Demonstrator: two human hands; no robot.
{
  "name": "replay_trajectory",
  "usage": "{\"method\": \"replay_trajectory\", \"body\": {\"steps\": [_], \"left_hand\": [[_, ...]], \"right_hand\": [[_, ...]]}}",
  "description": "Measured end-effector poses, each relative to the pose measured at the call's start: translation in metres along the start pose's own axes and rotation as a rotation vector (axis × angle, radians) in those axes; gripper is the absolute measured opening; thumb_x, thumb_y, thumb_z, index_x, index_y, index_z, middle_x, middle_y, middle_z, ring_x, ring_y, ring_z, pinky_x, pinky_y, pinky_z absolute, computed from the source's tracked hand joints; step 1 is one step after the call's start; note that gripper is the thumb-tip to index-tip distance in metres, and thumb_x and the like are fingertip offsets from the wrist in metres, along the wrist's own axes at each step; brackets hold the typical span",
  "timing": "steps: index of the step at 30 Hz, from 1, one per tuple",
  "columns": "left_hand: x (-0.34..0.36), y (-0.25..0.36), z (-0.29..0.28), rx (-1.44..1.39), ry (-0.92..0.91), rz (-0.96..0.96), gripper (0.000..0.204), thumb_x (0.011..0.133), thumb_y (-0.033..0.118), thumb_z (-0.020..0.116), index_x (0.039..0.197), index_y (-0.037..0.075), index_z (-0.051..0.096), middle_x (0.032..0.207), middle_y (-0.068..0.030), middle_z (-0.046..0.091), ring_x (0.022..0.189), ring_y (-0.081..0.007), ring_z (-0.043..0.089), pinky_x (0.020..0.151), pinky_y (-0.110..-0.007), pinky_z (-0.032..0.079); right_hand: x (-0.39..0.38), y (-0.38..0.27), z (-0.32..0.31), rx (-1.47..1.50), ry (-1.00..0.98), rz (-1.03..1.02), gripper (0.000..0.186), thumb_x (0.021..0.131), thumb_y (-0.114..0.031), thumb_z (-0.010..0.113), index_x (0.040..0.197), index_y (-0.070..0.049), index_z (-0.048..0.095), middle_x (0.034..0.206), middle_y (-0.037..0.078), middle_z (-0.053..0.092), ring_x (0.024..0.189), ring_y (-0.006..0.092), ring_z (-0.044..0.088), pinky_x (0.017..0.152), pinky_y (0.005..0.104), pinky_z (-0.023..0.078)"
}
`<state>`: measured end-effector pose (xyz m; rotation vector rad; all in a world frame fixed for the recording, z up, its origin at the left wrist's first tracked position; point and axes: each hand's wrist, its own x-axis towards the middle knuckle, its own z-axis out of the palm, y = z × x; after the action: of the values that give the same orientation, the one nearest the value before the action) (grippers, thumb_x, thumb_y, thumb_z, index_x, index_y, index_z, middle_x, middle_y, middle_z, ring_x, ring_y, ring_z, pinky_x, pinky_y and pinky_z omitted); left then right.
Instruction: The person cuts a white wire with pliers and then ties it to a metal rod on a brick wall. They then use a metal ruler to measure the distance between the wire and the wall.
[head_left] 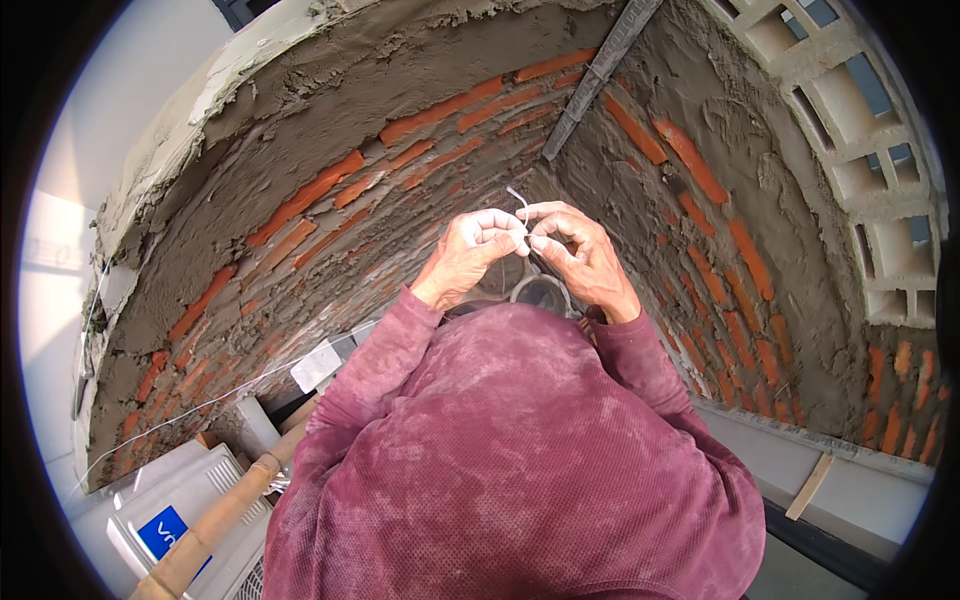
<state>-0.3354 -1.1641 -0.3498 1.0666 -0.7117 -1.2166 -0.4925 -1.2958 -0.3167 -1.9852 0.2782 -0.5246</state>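
In front of my chest, both hands are raised close together with fingertips nearly meeting. My left hand (470, 250) is closed in a pinch on a thin white string (521, 203). From the other side my right hand (585, 252) pinches the same string between thumb and forefinger. A short end of it sticks up above the fingers, and its lower part is mostly hidden by them. Pale dust covers the fingers. Below the hands, partly hidden by my maroon sleeves and shirt, shows the rim of a round bucket (543, 288).
Brick walls partly coated in wet grey mortar (330, 130) meet in a corner ahead. A metal straightedge (605, 75) leans there. Pierced blocks (860, 110) are at right. At lower left are a bamboo pole (215, 525), a white boxed unit (205, 490) and a stretched line (215, 405).
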Motion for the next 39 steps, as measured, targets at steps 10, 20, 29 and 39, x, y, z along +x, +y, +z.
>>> {"method": "replay_trajectory", "body": {"steps": [10, 20, 29, 39], "left_hand": [[-0.001, 0.0, 0.012, 0.02, 0.125, -0.032, 0.016, 0.091, 0.014, 0.064, 0.103, 0.004, 0.065, 0.088, -0.0008, 0.07, 0.059, 0.0001, 0.043, 0.054, -0.017, 0.032], [-0.002, 0.0, 0.005, 0.139, 0.009, -0.152, 0.019, 0.095, 0.021, 0.064, 0.105, 0.005, 0.064, 0.088, 0.0023, 0.065, 0.06, -0.0001, 0.04, 0.052, -0.017, 0.03], [0.001, -0.013, 0.004, -0.173, 0.045, -0.281, 0.014, 0.1, 0.017, 0.056, 0.106, 0.005, 0.062, 0.087, 0.0038, 0.06, 0.06, -0.0002, 0.036, 0.05, -0.017, 0.028], [0.001, 0.001, 0.004, -0.159, 0.081, -0.301, 0.014, 0.099, 0.017, 0.059, 0.104, 0.006, 0.064, 0.087, 0.0046, 0.061, 0.062, 0.0002, 0.037, 0.052, -0.016, 0.028]], "right_hand": [[-0.007, 0.002, 0.01, -0.298, 0.219, -0.149, 0.005, 0.084, 0.0, 0.063, 0.087, -0.001, 0.06, 0.096, 0.015, 0.063, 0.085, 0.0309, 0.064, 0.075, 0.0369, 0.051], [-0.009, 0.011, 0.007, -0.153, 0.08, 0.011, 0.009, 0.083, 0.004, 0.059, 0.091, 0.0, 0.057, 0.088, 0.013, 0.061, 0.076, 0.0305, 0.061, 0.069, 0.0377, 0.048], [-0.006, 0.013, 0.005, -0.2, 0.192, -0.213, 0.016, 0.076, 0.007, 0.059, 0.087, -0.003, 0.064, 0.103, 0.011, 0.059, 0.076, 0.0221, 0.062, 0.066, 0.0326, 0.049], [-0.003, 0.018, 0.007, -0.118, 0.167, -0.161, 0.014, 0.074, -0.006, 0.071, 0.088, -0.003, 0.072, 0.108, 0.01, 0.057, 0.082, 0.0187, 0.06, 0.073, 0.0326, 0.05]]}}
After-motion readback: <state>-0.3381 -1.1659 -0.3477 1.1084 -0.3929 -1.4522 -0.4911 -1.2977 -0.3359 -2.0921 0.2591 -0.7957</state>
